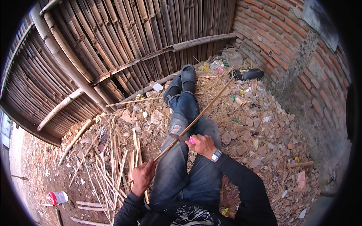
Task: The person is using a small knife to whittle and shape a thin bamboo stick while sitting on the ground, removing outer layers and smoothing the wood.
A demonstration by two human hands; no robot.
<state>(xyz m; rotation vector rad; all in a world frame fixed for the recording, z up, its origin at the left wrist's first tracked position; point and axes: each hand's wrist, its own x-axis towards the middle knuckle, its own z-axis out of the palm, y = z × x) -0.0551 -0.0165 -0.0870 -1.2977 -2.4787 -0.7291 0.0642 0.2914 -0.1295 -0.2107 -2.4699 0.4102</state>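
Across my outstretched legs (169,177) in blue jeans lies a long, thin bamboo strip (207,108), slanting from lower left to upper right. My left hand (143,176) is closed around its near end. In my right hand (202,145) is a knife (180,138) with a pink handle, and its dark blade rests against the strip over my knees. The fingers of my right hand wrap the handle, hiding most of it. A watch sits on my right wrist.
Split bamboo strips (113,177) lie in a pile at my left. A clear jar with a red lid (58,197) stands beyond them. Rubble and litter cover the ground. A bamboo wall (143,34) rises ahead, a brick wall (279,41) to the right, and a black case (247,74) lies near their corner.
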